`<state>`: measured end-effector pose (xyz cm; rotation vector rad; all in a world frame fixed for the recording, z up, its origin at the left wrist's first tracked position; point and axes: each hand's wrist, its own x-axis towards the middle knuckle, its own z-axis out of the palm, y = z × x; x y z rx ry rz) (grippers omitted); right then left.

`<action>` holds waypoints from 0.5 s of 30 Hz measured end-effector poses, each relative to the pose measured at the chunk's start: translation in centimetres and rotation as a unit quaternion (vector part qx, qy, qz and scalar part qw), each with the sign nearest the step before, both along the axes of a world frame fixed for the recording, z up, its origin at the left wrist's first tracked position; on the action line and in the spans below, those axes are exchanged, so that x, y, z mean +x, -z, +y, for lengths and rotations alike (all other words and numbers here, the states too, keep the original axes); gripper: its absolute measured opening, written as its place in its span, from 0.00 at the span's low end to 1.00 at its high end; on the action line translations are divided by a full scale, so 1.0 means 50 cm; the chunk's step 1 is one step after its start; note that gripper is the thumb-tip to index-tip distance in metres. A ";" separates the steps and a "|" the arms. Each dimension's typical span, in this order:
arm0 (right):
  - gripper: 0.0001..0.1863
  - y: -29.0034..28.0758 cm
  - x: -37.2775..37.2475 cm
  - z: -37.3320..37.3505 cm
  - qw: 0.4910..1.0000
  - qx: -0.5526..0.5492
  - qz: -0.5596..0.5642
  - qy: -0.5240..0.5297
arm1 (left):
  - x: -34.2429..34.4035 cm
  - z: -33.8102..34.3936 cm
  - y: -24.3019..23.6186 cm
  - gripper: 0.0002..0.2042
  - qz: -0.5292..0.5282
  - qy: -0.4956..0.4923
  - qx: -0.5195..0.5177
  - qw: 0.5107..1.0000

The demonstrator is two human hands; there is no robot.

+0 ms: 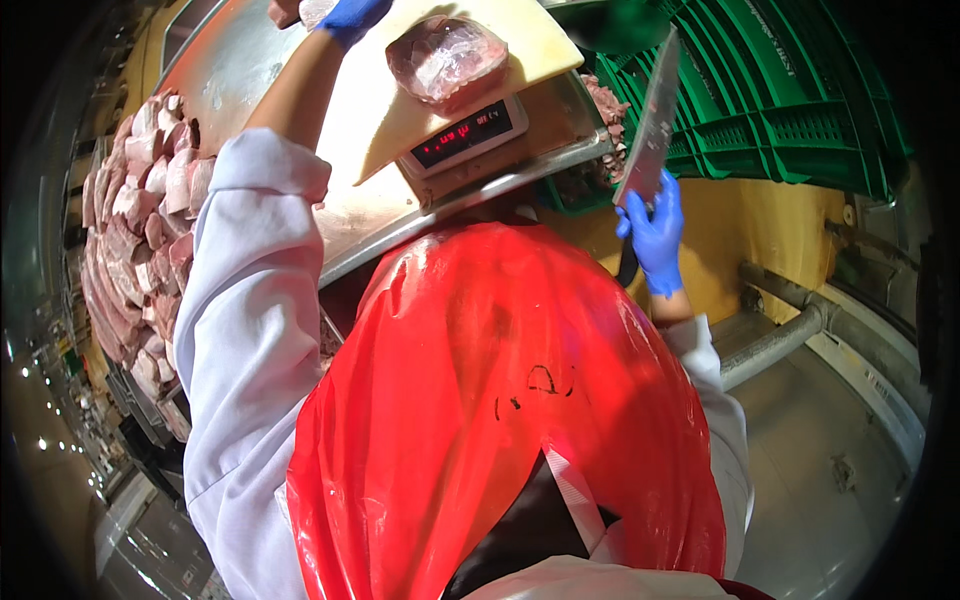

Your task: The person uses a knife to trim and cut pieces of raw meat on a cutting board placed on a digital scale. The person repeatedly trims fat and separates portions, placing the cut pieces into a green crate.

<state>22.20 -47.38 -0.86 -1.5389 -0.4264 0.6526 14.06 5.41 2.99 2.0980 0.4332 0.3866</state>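
Observation:
In a blue glove, my right hand [655,232] is closed round the dark handle of a long knife [652,120], its broad blade pointing up and away. My left hand [352,18], also blue-gloved, is cut off by the top edge, so its fingers are hidden. Pale pink meat pieces [287,10] lie just beside it. A larger chunk of raw meat [447,62] rests on the cream cutting board [535,45], right of my left hand. Under the board's near edge sits a scale with a lit red display [462,137].
A big heap of cut meat [145,230] lies at the left. Green plastic crates [770,100] stand at the far right, with small meat trimmings [606,115] beside the metal table edge [480,188]. A metal rail [775,345] runs at the right.

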 end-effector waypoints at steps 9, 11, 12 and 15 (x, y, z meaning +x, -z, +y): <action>0.23 -0.020 -0.037 0.395 0.968 0.189 0.112 -0.121 | -0.122 -0.209 0.080 0.20 -0.092 -0.112 -0.208 0.967; 0.20 -0.014 -0.026 0.460 0.961 0.212 0.119 -0.134 | -0.134 -0.292 0.042 0.20 -0.114 -0.195 -0.305 0.925; 0.19 -0.025 0.000 0.485 0.956 0.221 0.121 -0.148 | -0.157 -0.279 0.098 0.22 -0.164 -0.173 -0.238 0.941; 0.16 -0.011 0.160 0.557 0.929 0.220 0.116 -0.274 | -0.195 -0.342 0.138 0.23 -0.207 -0.224 -0.185 0.934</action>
